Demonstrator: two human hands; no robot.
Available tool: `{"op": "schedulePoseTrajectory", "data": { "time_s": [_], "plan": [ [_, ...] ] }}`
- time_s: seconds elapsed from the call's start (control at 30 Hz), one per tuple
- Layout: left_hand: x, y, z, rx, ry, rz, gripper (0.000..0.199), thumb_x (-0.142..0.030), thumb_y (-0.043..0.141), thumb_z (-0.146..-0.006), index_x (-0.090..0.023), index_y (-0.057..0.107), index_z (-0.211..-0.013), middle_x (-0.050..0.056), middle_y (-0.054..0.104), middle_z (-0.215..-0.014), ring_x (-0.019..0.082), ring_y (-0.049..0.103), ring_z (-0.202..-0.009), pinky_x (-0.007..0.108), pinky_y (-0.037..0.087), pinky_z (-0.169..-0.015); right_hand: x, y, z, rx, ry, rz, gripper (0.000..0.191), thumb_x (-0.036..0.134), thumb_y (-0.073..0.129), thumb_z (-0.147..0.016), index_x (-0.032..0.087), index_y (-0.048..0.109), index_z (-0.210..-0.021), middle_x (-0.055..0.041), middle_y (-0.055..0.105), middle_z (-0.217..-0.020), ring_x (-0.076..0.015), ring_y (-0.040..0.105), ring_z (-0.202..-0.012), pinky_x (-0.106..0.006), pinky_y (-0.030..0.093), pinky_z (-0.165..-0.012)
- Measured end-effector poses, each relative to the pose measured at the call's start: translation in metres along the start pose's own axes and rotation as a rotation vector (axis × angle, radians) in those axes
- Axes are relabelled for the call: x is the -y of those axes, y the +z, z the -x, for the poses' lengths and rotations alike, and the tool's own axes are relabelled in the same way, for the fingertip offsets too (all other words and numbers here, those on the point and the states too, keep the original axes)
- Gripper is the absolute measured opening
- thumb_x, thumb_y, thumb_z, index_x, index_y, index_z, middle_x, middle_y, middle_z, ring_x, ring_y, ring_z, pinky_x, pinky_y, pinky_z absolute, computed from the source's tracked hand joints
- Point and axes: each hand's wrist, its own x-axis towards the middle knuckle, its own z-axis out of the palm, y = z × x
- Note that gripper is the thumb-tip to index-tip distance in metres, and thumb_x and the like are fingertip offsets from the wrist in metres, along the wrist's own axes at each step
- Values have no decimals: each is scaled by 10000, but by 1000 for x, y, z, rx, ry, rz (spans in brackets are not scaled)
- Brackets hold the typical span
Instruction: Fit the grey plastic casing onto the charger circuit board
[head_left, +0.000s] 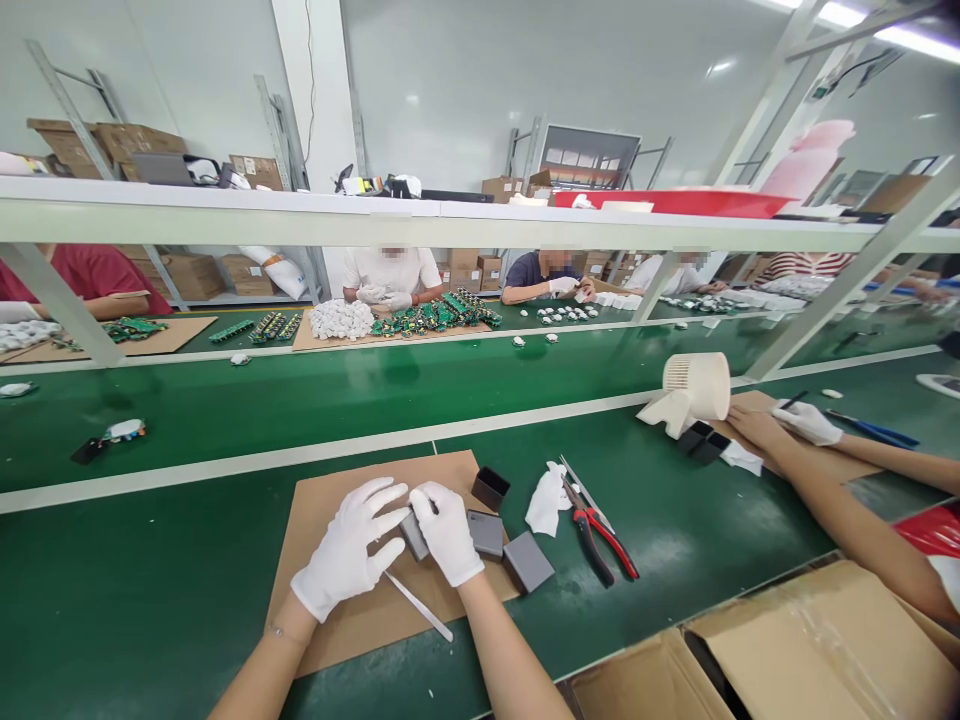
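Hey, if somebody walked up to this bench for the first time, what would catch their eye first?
Probably the two white-gloved hands, left hand and right hand, closed together on a small grey block over the brown cardboard mat at the near edge. Just right of the mat lie red-handled pliers on the green bench. Further right, a co-worker's hands rest beside a cream desk fan.
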Motion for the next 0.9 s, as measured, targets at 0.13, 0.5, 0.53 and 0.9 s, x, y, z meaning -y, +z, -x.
{"op": "schedulePoseTrajectory", "data": {
  "time_s": [0.13, 0.5, 0.53, 0.9],
  "plan": [
    [1, -3, -1, -35, 38, -38, 336, -231, 535, -852, -237, 596, -1183, 78, 558, -1317, 300, 431, -1267, 519, 444, -994, 2, -5, -2, -14, 23, -38, 311, 324, 431, -896, 178, 543, -645, -5, 604, -687, -125, 523, -654, -238, 383, -638],
    [-3, -8, -2, -33, 42, -54, 347, -241, 535, -838, -257, 600, -1179, 69, 555, -1332, 305, 448, -1256, 517, 455, -971, 0, 1, 0, 17, 14, -21, 270, 304, 470, -871, 182, 531, -637, 18, 552, -630, -121, 496, -619, -243, 360, -621],
    [-4, -7, -3, -3, 36, -60, 347, -251, 532, -836, -261, 604, -1176, 66, 557, -1331, 306, 457, -1246, 516, 464, -961, 0, 3, 1, 30, 7, -14, 262, 294, 485, -861, 184, 526, -626, 24, 540, -610, -118, 487, -602, -242, 356, -611],
    [3, -6, 2, -2, 37, -103, 347, -258, 532, -851, -260, 598, -1191, 76, 547, -1344, 314, 438, -1266, 542, 441, -978, 1, -7, -3, -30, 10, 16, 294, 311, 447, -891, 182, 562, -653, -23, 630, -715, -133, 515, -652, -258, 403, -676]
  ]
}}
